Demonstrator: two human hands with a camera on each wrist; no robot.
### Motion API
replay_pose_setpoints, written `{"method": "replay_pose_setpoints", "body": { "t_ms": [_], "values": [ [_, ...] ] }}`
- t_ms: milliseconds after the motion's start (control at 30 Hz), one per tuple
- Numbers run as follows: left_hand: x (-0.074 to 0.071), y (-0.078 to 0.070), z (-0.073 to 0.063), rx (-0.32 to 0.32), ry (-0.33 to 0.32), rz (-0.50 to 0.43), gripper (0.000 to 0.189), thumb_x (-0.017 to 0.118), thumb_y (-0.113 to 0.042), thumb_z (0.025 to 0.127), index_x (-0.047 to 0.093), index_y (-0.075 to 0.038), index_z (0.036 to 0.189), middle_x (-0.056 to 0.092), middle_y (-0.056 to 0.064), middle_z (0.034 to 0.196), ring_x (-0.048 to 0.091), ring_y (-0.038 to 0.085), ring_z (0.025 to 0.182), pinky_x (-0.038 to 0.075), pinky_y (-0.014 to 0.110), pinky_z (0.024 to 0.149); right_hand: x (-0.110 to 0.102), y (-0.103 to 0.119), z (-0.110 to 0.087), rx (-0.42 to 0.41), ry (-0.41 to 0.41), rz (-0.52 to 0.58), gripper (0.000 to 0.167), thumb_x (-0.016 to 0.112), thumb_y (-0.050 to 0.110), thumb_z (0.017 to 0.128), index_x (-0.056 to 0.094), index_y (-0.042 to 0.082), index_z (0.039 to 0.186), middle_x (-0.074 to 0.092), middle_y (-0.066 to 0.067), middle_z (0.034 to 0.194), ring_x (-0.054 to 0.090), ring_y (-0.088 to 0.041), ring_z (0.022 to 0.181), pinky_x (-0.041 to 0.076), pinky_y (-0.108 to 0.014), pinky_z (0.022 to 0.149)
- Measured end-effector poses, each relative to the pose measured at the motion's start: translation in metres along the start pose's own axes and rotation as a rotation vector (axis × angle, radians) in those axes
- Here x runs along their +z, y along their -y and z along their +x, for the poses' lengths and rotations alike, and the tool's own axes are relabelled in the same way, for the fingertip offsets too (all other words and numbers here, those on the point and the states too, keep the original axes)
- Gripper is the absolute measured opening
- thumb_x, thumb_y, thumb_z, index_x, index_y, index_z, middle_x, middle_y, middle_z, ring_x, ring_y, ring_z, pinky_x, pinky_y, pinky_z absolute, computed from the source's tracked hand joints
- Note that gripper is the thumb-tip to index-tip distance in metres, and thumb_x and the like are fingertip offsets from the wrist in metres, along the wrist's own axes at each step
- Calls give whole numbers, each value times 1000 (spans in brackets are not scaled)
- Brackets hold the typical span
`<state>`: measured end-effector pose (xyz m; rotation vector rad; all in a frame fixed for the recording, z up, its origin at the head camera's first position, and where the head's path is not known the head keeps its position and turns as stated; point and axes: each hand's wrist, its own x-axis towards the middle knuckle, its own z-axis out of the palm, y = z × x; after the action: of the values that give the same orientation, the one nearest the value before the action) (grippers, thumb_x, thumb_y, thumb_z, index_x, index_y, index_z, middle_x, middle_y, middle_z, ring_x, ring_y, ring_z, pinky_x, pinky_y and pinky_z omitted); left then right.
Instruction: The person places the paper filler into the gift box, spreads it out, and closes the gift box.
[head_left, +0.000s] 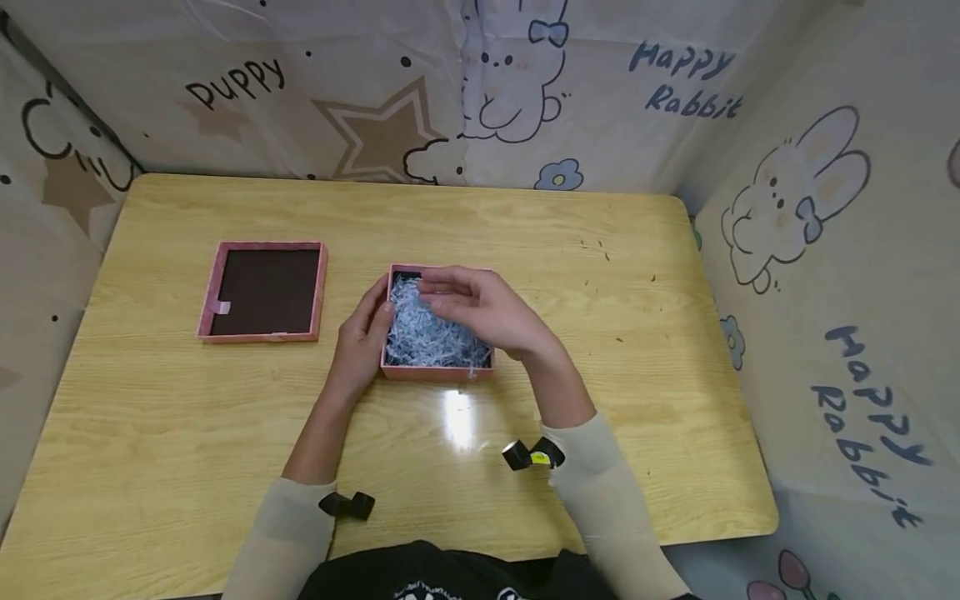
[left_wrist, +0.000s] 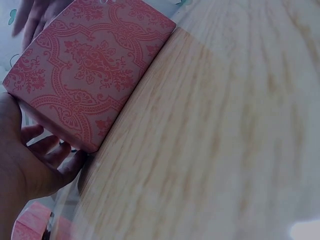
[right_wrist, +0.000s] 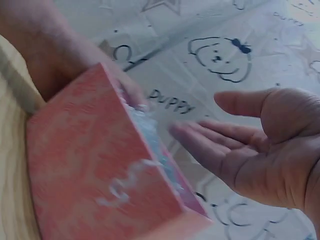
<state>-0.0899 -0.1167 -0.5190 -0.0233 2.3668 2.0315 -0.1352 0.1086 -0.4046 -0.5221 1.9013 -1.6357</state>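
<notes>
A pink patterned box [head_left: 437,374] sits on the table, filled with pale blue shredded paper [head_left: 431,329]. At the box's left wall, my left hand [head_left: 362,343] grips it, thumb at the rim and fingers along the outside. My right hand [head_left: 487,304] is over the paper with fingers extended and nothing held. In the right wrist view, that hand [right_wrist: 270,150] is just above the open top, palm and fingers showing. A thin strand of shredded paper [right_wrist: 122,185] hangs over the box's front wall. The left wrist view shows the raised red pattern on the box [left_wrist: 95,70].
Left of the box lies a pink-rimmed lid [head_left: 321,292], its dark inside facing up and a small pale tab at its left edge. Small dark bits [head_left: 600,245] are scattered at the back right of the wooden table [head_left: 637,358]. Printed cloth walls [head_left: 585,108] stand behind and beside it.
</notes>
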Motion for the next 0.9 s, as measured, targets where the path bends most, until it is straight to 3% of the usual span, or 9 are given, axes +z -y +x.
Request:
{"method": "replay_pose_setpoints", "body": {
  "t_ms": [200, 467, 733, 900],
  "values": [
    [1, 0, 0, -14, -4, 19, 53, 48, -46, 112, 40, -36, 164, 42, -4, 167, 36, 19, 154, 28, 48, 127, -9, 4, -28, 92, 112, -41, 39, 50, 13, 113, 57, -9, 145, 71, -24, 128, 71, -32, 118, 57, -42, 102],
    [1, 0, -2, -31, 4, -1, 55, 48, -47, 112, 40, -34, 164, 41, -5, 167, 34, 19, 155, 28, 48, 127, -7, -6, -31, 163, 184, -73, 39, 50, 22, 114, 66, -6, 136, 73, -21, 121, 73, -30, 113, 59, -39, 98],
    [1, -1, -2, -31, -4, 7, 55, 47, -46, 113, 39, -33, 165, 40, -4, 168, 33, 19, 156, 27, 48, 127, -12, 2, -37, 115, 188, -146, 42, 49, 26, 115, 65, -5, 137, 73, -20, 122, 73, -29, 114, 59, -41, 98],
    [0, 0, -2, -20, 0, 6, 54, 47, -45, 113, 39, -34, 165, 41, -4, 167, 36, 19, 154, 29, 48, 126, -17, 3, -41, 110, 218, -213, 39, 49, 27, 115, 71, -3, 128, 76, -17, 116, 75, -33, 106, 61, -49, 92]
  ]
}}
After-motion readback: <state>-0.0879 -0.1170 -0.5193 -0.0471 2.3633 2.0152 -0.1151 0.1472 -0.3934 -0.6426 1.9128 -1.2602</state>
